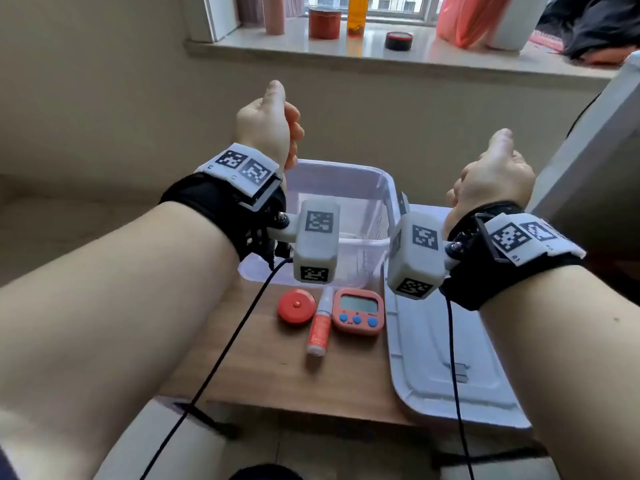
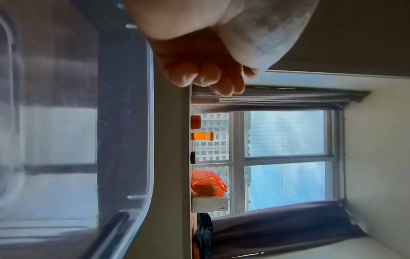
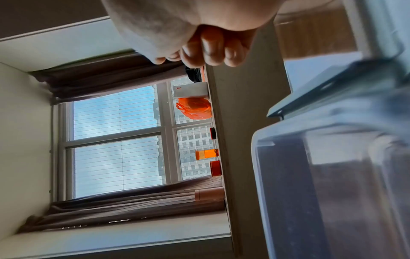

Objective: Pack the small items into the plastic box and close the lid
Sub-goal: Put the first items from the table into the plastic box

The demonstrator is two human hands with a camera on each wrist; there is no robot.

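A clear plastic box [image 1: 339,166] stands open at the back of a small wooden table [image 1: 259,368]; what I see of its inside holds nothing. Its white lid [image 1: 433,358] lies flat on the right. In front of the box lie a red round tape measure [image 1: 296,305], a small red-and-white bottle [image 1: 319,329] and a pink digital timer [image 1: 357,311]. My left hand [image 1: 273,129] is raised above the box's far left corner, fingers [image 2: 204,75] curled, holding nothing. My right hand [image 1: 491,178] hovers right of the box, fingers [image 3: 213,50] curled in, also holding nothing.
Behind the table runs a windowsill [image 1: 346,46] with a red jar [image 1: 324,24], an orange bottle [image 1: 358,15], a black round tin [image 1: 399,40] and an orange bag [image 1: 464,19]. A white panel [image 1: 595,133] leans at the right. Black cables hang from both wrists across the table.
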